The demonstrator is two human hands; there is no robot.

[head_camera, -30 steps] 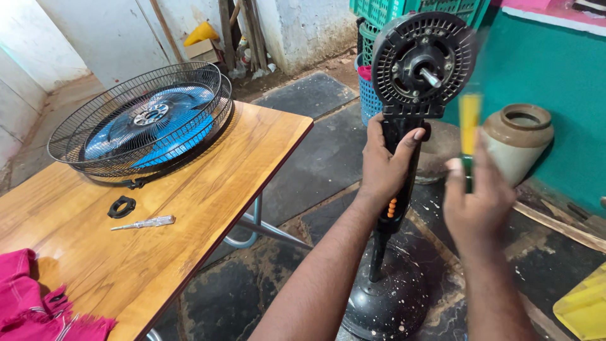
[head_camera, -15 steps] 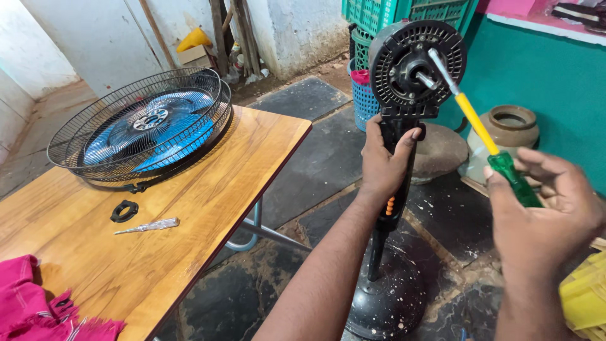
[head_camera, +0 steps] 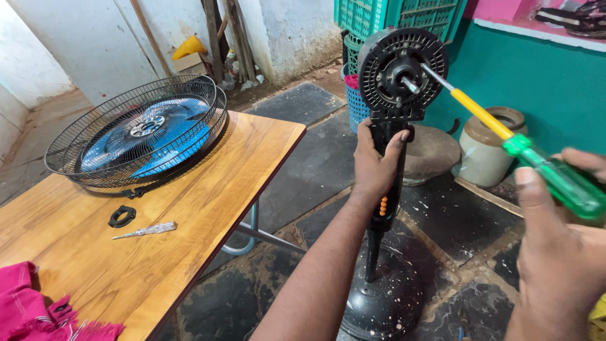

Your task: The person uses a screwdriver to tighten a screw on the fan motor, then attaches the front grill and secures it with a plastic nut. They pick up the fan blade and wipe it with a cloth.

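At frame centre the left hand (head_camera: 374,165) clenches the fan stand (head_camera: 386,189) below the motor head (head_camera: 401,71). At right, the right hand (head_camera: 558,252) grasps a green-handled screwdriver (head_camera: 505,142), tip at the head

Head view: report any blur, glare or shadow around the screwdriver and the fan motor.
Head view: even daylight; fan motor sharp, a glint on its shaft; screwdriver handle slightly soft by the right hand; left hand crisp; no hard shadows.

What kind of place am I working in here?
Probably a small home repair corner: a stripped pedestal fan, its cage and blue blade on a wooden table, stacked plastic crates against rough walls.
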